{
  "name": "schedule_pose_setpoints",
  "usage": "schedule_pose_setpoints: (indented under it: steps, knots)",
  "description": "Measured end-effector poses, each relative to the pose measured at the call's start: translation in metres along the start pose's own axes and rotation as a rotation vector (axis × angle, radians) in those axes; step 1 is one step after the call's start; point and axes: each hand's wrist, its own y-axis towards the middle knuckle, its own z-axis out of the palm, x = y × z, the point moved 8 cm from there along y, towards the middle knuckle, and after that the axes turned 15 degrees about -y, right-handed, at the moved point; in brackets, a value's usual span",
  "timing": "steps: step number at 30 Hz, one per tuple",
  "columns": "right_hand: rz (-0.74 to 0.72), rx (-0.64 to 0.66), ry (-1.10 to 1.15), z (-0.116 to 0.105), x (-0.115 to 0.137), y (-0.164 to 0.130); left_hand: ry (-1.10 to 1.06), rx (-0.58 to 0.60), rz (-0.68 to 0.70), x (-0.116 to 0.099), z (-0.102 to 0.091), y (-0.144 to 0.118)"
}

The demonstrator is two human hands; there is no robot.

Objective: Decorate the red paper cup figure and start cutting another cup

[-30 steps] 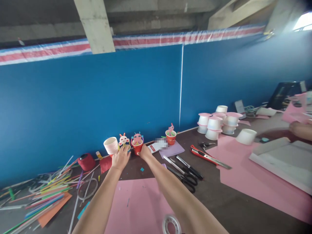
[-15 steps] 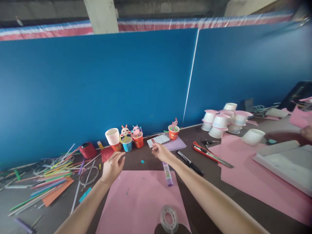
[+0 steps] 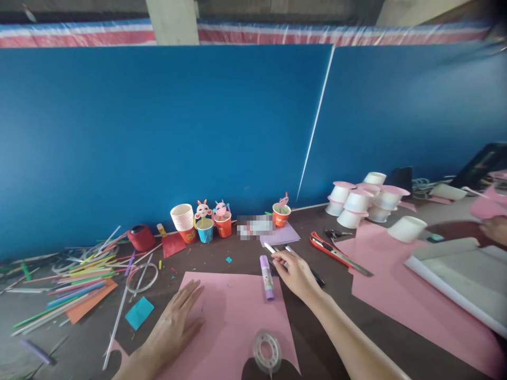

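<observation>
My left hand (image 3: 178, 319) lies flat on the left side of a pink paper sheet (image 3: 233, 322), fingers stretched out. My right hand (image 3: 295, 272) is closed around a pen (image 3: 270, 247), whose pale end pokes out past the fingertips; the rest is hidden by the hand. Another dark pen (image 3: 318, 278) lies partly under that hand. Just left of it, a purple glue stick (image 3: 267, 279) rests across the sheet's upper right edge. A roll of clear tape (image 3: 267, 351) is near the sheet's lower edge.
Paper cups (image 3: 182, 217) and decorated cups (image 3: 204, 231) line the blue partition. Straws (image 3: 83, 287) are heaped at left. An orange utility knife (image 3: 336, 250), stacked white cups (image 3: 354, 203) and pink paper (image 3: 396, 295) are to the right. Another person's hand (image 3: 495, 229) shows at far right.
My left hand has come down onto the pink sheet and spread flat. The right hand has moved from beside the phone, rightward and nearer, and has taken hold of a pen.
</observation>
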Motion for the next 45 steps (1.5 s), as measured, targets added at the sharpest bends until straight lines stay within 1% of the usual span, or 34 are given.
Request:
schedule_pose_setpoints:
  steps: [3, 6, 11, 13, 16, 22, 24, 26, 29, 31, 33, 36, 39, 41, 45]
  knots:
    - [0.023, -0.086, -0.037, -0.002, -0.014, 0.003, 0.013, -0.002, -0.030, 0.007, 0.010, -0.002]
    - [0.005, -0.140, -0.040, -0.001, -0.014, 0.005, 0.020, -0.021, -0.044, 0.011, 0.013, -0.001]
    - [-0.075, -0.125, -0.038, 0.007, 0.000, 0.007, 0.020, -0.057, -0.083, 0.015, 0.011, 0.002]
    - [-0.085, -0.111, -0.037, 0.009, 0.001, 0.008, 0.030, -0.064, -0.086, 0.016, 0.012, 0.001]
    - [-0.065, -0.129, -0.035, 0.005, -0.009, 0.009, 0.067, -0.063, -0.069, 0.017, 0.016, 0.000]
    - [0.045, -0.206, -0.016, -0.006, -0.042, 0.010, 0.138, -0.059, -0.008, 0.015, 0.022, 0.002]
    - [0.071, -0.237, 0.011, -0.009, -0.048, 0.009, 0.153, -0.059, -0.024, 0.017, 0.024, 0.004]
    - [0.095, -0.248, 0.029, -0.011, -0.052, 0.009, 0.169, -0.072, -0.071, 0.021, 0.025, 0.007]
    - [0.111, -0.219, 0.025, -0.010, -0.051, 0.009, 0.183, -0.075, -0.144, 0.026, 0.028, 0.011]
    - [0.099, -0.184, 0.019, -0.009, -0.044, 0.009, 0.175, -0.064, -0.169, 0.027, 0.030, 0.012]
    - [0.070, -0.109, 0.007, -0.005, -0.032, 0.008, 0.160, -0.063, -0.189, 0.027, 0.031, 0.013]
    - [-0.012, 0.038, -0.054, 0.008, -0.005, 0.005, 0.129, -0.087, -0.214, 0.025, 0.029, 0.012]
    - [-0.064, 0.104, -0.153, 0.021, 0.017, -0.001, 0.097, -0.108, -0.224, 0.023, 0.028, 0.012]
    - [-0.048, 0.126, -0.214, 0.030, 0.022, -0.004, 0.085, -0.106, -0.229, 0.023, 0.028, 0.012]
    - [-0.032, 0.195, -0.248, 0.043, 0.022, -0.007, 0.043, -0.090, -0.239, 0.026, 0.028, 0.011]
